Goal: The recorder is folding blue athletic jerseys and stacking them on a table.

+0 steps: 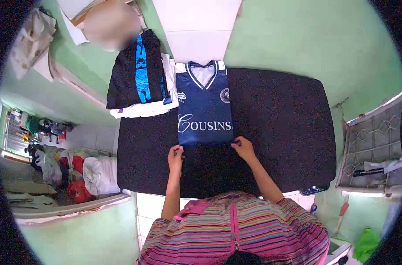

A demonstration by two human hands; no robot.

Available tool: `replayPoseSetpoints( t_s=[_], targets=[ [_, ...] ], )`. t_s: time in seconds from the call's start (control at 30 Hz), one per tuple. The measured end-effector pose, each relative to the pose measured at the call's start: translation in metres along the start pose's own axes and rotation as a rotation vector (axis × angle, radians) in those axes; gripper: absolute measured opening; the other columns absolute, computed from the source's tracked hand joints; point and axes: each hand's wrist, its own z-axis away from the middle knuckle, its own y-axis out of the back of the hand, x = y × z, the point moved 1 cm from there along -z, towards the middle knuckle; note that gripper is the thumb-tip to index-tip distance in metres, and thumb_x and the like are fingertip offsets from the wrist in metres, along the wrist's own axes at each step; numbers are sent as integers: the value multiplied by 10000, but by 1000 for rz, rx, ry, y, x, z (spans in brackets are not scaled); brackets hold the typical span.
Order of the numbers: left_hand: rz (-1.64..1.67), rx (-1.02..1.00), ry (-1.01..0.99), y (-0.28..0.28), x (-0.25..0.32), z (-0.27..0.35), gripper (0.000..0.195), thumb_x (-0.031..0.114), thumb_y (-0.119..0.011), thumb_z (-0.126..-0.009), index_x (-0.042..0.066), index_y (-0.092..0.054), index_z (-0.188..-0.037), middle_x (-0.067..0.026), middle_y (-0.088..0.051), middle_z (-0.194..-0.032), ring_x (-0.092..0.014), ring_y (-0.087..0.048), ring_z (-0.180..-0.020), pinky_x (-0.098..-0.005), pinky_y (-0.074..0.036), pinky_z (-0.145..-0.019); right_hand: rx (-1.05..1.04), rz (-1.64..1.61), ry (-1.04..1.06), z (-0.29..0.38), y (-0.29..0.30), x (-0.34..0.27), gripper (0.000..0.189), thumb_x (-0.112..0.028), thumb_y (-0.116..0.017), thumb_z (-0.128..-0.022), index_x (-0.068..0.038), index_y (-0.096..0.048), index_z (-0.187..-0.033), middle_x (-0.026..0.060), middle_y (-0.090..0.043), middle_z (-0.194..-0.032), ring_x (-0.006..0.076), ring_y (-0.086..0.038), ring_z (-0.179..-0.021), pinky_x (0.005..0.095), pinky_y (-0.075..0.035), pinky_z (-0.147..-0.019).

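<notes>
A navy blue V-neck jersey [204, 106] lies folded into a narrow rectangle on the black-covered table [280, 132]. It has white shoulders and collar stripes, a round badge and white lettering across the front. Its collar points away from me. My left hand [176, 159] pinches the near left corner of the jersey between thumb and fingers. At the near right corner, my right hand [244, 148] pinches the fabric edge the same way. The jersey's hem lies flat between both hands.
Left of the jersey, a black garment with a blue print [128, 79] tops a stack of folded white clothes [144, 111]. Green walls [287, 36] border the table. Beyond a ledge at left are bags and a white bundle [100, 175]. A metal grille [369, 145] stands at right.
</notes>
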Motion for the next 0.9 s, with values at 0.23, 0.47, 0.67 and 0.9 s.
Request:
replayPoseSetpoints(
  t_s=[0.23, 0.47, 0.67, 0.9],
  targets=[
    [-280, 456, -620, 59, -64, 80, 149, 143, -576, -850, 4, -582, -902, -72, -577, -848, -185, -504, -712, -306, -418, -670, -35, 206, -42, 84, 79, 49, 301, -288, -667, -761, -83, -614, -975, 104, -642, -823, 250, -623, -793, 358, -478, -694],
    [-473, 918, -545, 80, -171, 162, 141, 124, -558, -839, -10, -568, -884, -161, -504, -916, -285, -473, -825, -380, -405, -716, 512, 102, -152, 214, 189, 169, 267, -294, -648, -754, -93, -637, -929, 146, -650, -812, 309, -631, -754, 387, -489, -669],
    [-1314, 226, -595, 55, -318, 206, 168, 151, -512, -827, -2, -566, -782, -174, -529, -685, -334, -505, -678, -447, -397, -625, 813, -58, -427, 357, 215, 346, 171, -156, -565, -770, -30, -638, -858, 80, -628, -662, 136, -593, -570, 276, -462, -554],
    [-1391, -1058, -395, -82, -373, 237, 243, 274, -542, -814, 63, -614, -908, -117, -612, -823, -250, -588, -745, -387, -471, -649, 285, -236, -956, 566, 100, 517, 231, -299, -592, -793, -87, -649, -867, 67, -615, -626, 161, -572, -505, 341, -454, -435]
  ],
)
